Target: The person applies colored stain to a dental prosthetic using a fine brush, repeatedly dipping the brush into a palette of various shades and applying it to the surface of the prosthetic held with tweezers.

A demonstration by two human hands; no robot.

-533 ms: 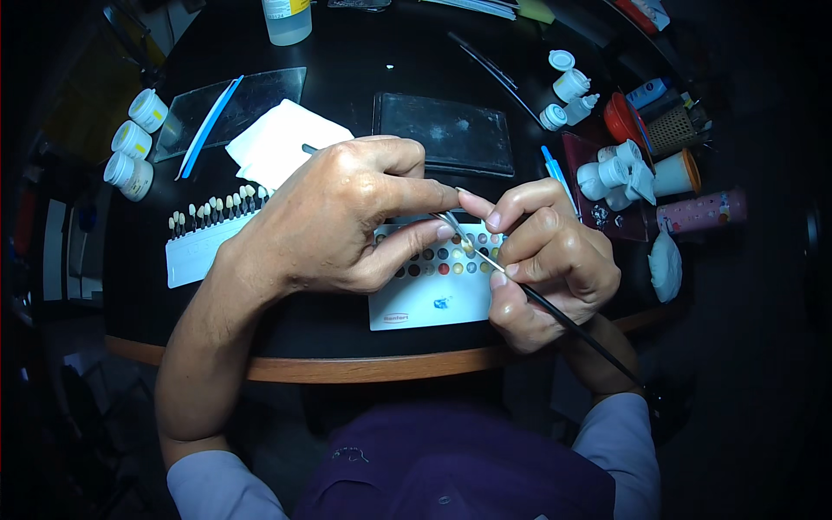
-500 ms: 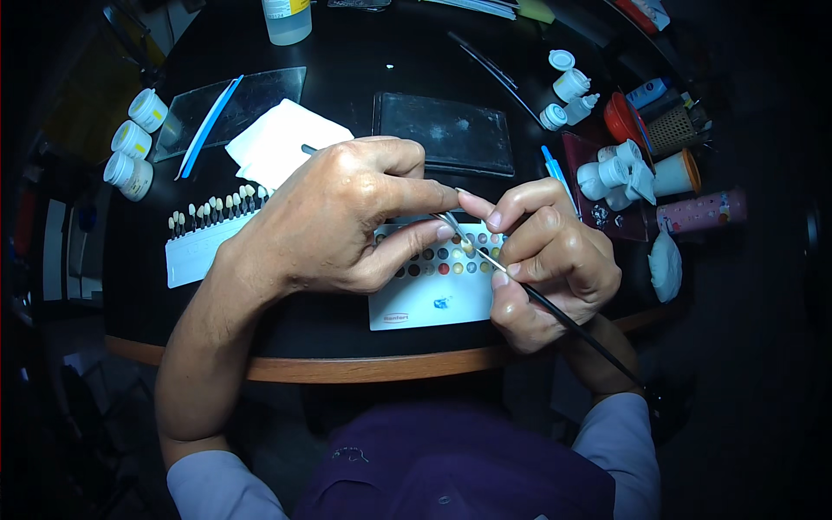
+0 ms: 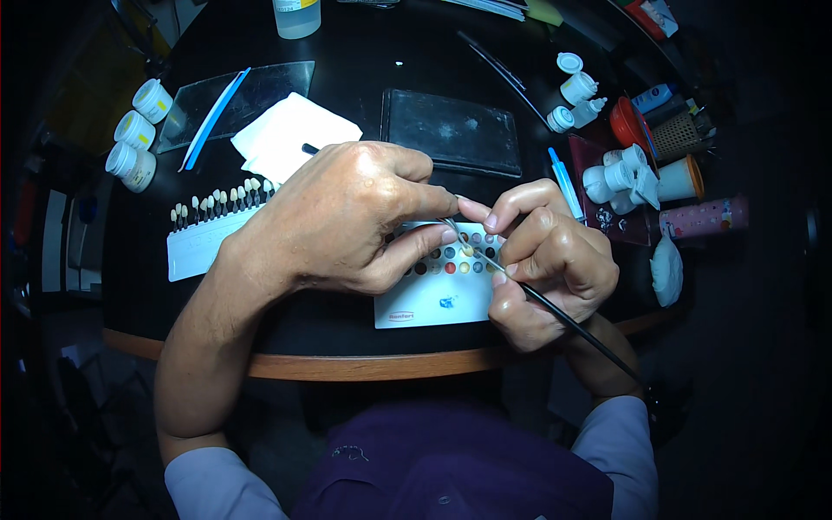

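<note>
My left hand (image 3: 355, 221) is closed on a slim metal holding instrument (image 3: 451, 225), with a small cream tooth-shaped piece (image 3: 468, 250) at its end. My right hand (image 3: 555, 264) grips a long black-handled fine brush (image 3: 572, 324), its tip at that piece, and its raised fingertips meet those of my left hand. Both hands are above a white palette (image 3: 416, 299) with rows of coloured dots and a blue smear. A white shade guide (image 3: 199, 256) with several tooth samples lies beside my left wrist. The far end of the metal instrument is partly hidden by my fingers.
Behind my hands lie white tissues (image 3: 286, 121), a black slab (image 3: 446, 130) and a glass plate (image 3: 199, 104) with a blue-white strip. Several jars (image 3: 134, 130) stand left. Small containers (image 3: 615, 178), a red bowl (image 3: 628, 121) and a pink cylinder (image 3: 702, 214) crowd the right. A bottle (image 3: 297, 17) stands far back.
Both hands keep nearly the same grip, with slight shifts at the fingers and brush. The objects on the desk appear slightly shifted in the view.
</note>
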